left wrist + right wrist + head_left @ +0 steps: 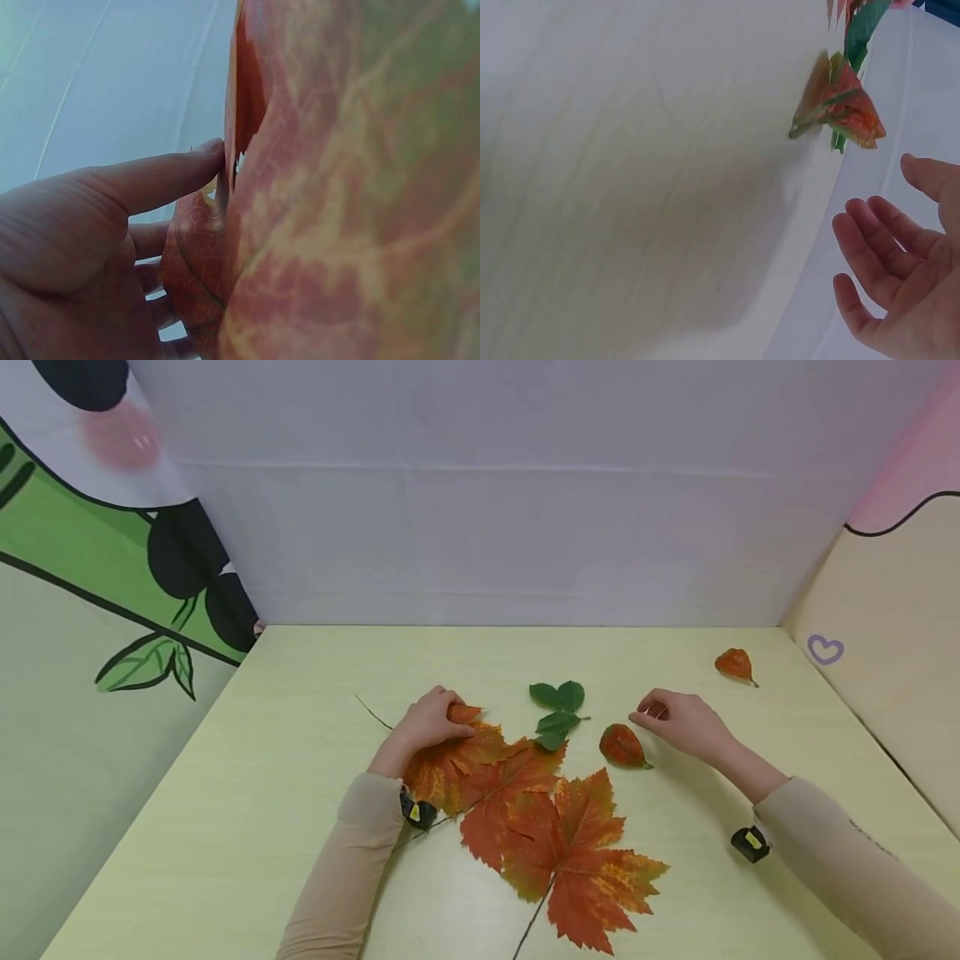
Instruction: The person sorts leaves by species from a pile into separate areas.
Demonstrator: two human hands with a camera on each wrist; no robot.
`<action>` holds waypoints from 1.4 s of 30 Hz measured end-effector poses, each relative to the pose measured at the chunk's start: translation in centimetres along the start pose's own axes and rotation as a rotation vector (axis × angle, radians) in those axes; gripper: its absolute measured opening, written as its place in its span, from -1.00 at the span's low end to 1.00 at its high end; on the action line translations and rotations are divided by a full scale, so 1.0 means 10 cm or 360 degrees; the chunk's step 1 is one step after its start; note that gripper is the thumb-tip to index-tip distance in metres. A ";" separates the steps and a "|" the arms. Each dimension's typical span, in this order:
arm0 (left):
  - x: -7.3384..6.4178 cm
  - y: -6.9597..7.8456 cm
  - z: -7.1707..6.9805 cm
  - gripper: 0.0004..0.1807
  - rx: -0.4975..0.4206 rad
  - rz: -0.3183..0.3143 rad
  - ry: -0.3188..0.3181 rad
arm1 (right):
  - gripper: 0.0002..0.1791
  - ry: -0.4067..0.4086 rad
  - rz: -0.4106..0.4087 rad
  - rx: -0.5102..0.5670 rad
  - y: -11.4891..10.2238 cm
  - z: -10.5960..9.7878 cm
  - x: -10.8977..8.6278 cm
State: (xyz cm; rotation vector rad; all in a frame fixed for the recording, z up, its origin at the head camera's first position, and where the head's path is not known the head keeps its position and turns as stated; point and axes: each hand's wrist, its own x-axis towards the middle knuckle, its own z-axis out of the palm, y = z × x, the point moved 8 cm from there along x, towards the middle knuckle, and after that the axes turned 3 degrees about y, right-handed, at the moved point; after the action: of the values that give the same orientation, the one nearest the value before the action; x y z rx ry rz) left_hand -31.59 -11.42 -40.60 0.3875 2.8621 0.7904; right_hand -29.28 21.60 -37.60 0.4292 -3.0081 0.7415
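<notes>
My left hand (431, 727) holds an orange maple leaf (438, 772) at its upper part. In the left wrist view the thumb (169, 178) lies at the edge of the leaf (315, 247), the other fingers partly hidden behind it. Two more orange-red maple leaves overlap to its right, a middle leaf (491, 802) and a front leaf (585, 868), with thin dark stems. My right hand (686, 722) hovers with loosely bent fingers and nothing in them. Just left of it lies an orange lantern-shaped husk (622, 747), seen also as a husk (847, 105) in the right wrist view.
Small green leaves (557, 714) lie behind the maple leaves. A second orange husk (733, 665) is at the back right of the pale wood table (225, 827). A white cloth wall (510, 543) closes off the back, with printed panels on both sides.
</notes>
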 end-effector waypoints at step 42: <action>-0.01 0.02 0.01 -0.50 0.0065 0.0029 0.0024 | -0.85 -0.0238 -0.0092 0.0080 -0.36 0.05 -0.16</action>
State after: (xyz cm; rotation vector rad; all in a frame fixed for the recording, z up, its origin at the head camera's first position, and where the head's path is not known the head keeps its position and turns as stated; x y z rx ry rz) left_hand -31.48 -11.24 -40.58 0.4151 2.8970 0.7422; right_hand -26.75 18.67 -36.56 0.5967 -3.1041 0.8171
